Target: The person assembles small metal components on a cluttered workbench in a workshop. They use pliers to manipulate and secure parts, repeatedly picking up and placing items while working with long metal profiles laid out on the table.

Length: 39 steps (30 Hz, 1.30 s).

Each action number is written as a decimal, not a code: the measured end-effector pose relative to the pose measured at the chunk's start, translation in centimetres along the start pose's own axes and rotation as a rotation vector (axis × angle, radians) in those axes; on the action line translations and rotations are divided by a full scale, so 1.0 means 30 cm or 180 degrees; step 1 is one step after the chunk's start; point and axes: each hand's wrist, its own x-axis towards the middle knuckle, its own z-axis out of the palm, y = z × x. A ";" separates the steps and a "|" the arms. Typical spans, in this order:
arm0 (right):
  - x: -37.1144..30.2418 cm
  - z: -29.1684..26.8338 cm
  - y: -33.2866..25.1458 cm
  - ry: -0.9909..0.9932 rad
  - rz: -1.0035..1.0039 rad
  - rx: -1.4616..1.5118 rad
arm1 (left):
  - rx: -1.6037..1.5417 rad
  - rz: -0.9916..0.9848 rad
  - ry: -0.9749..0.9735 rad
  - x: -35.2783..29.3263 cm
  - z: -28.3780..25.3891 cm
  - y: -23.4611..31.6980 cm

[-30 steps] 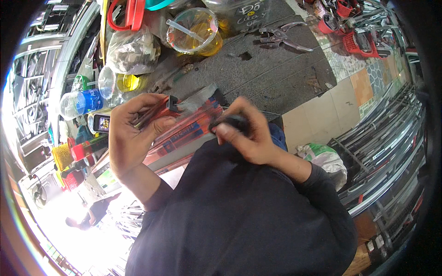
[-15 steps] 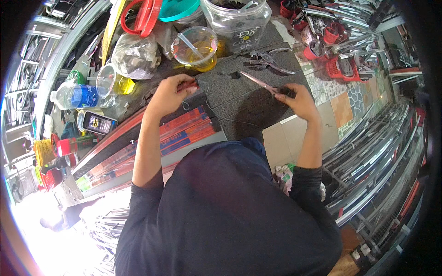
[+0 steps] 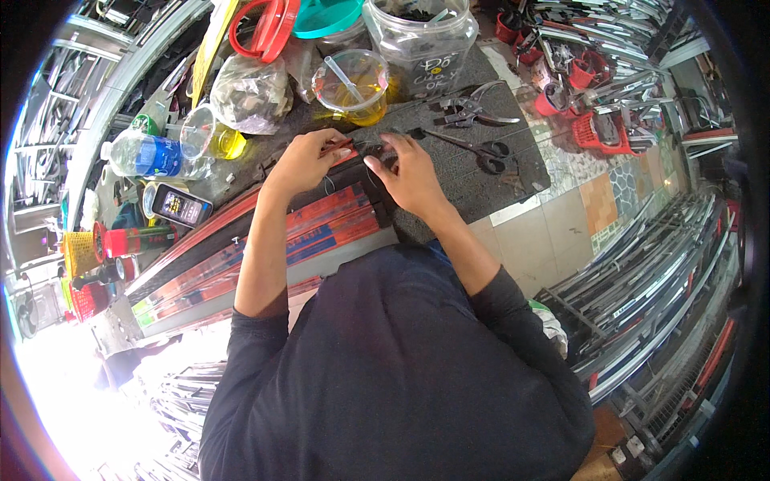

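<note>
My left hand (image 3: pixel 309 163) is closed on a small, narrow red piece (image 3: pixel 341 145), most of it hidden by the fingers. A thin pale cord hangs in a loop below that hand. Close beside it, my right hand (image 3: pixel 413 176) has its fingers curled, with thumb and forefinger toward the red piece. What lies between those fingers is dark and cannot be made out. Black-handled scissors (image 3: pixel 475 149) lie on the dark work surface (image 3: pixel 513 178), to the right of my right hand. Beyond them are pliers-like hand cutters (image 3: pixel 473 111).
Along the back stand a tub of yellow liquid (image 3: pixel 350 90), a big clear jar (image 3: pixel 429 52) and a stuffed plastic bag (image 3: pixel 255 90). A water bottle (image 3: pixel 144 154) and a phone (image 3: pixel 182 205) are at left. Red-blue wrapped strips (image 3: pixel 309 228) lie before me; metal lengths (image 3: pixel 666 268) are stacked at right.
The scissors have left my right hand and now lie on the work surface. My right hand has moved left, close to my left hand, which still holds the red piece.
</note>
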 end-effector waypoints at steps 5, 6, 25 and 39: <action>0.075 0.007 0.070 -0.0487 0.0010 0.0465 | -0.0154 0.0151 -0.0115 -0.009 -0.022 -0.009; 0.085 -0.013 0.081 -0.0544 0.0003 0.0799 | -0.0330 0.0206 -0.0139 -0.005 -0.017 -0.017; 0.208 -0.475 0.184 0.0127 0.0279 -0.0787 | -0.0041 0.0268 -0.0063 0.022 -0.045 -0.049; -0.007 -1.251 0.365 -0.0103 0.1055 -0.1574 | 0.0492 0.0407 0.2013 -0.417 0.222 -0.029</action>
